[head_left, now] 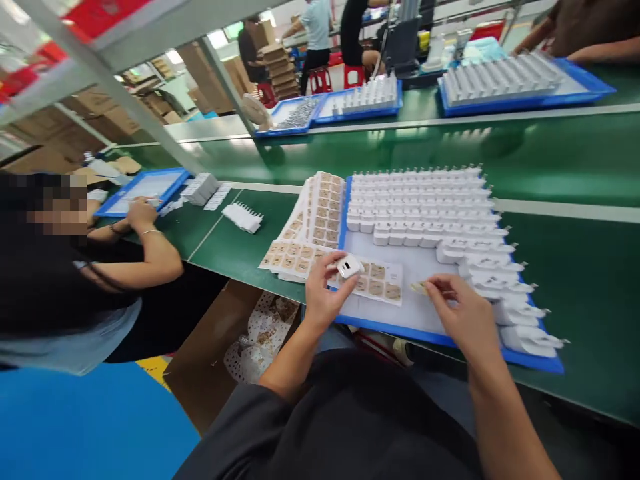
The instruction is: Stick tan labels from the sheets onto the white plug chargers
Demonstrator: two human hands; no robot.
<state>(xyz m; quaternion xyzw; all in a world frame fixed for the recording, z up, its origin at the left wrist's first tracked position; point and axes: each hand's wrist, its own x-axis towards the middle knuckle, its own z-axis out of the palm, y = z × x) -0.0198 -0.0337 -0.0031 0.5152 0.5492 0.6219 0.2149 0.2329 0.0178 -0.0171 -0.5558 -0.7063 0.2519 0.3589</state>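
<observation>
A small white charger [349,266] with a dark port slot facing up is gripped between the thumb and fingers of my left hand [325,290]. My right hand [463,313] pinches a small thin sticker [419,287] over the tray. Beneath my left hand lies a sheet of stickers [379,280], overlapping the front left of the blue-edged tray [395,327]. Rows of white chargers [420,207] with metal prongs fill the tray's back and right side. More sticker sheets [320,210] are fanned out to the left of the tray.
At left a co-worker [150,247] works over another blue tray [150,183]. A short row of chargers [243,217] lies between us on the green table [220,243]. Filled trays [505,83] stand across the line. An open cardboard box [220,347] with scrap sits below the edge.
</observation>
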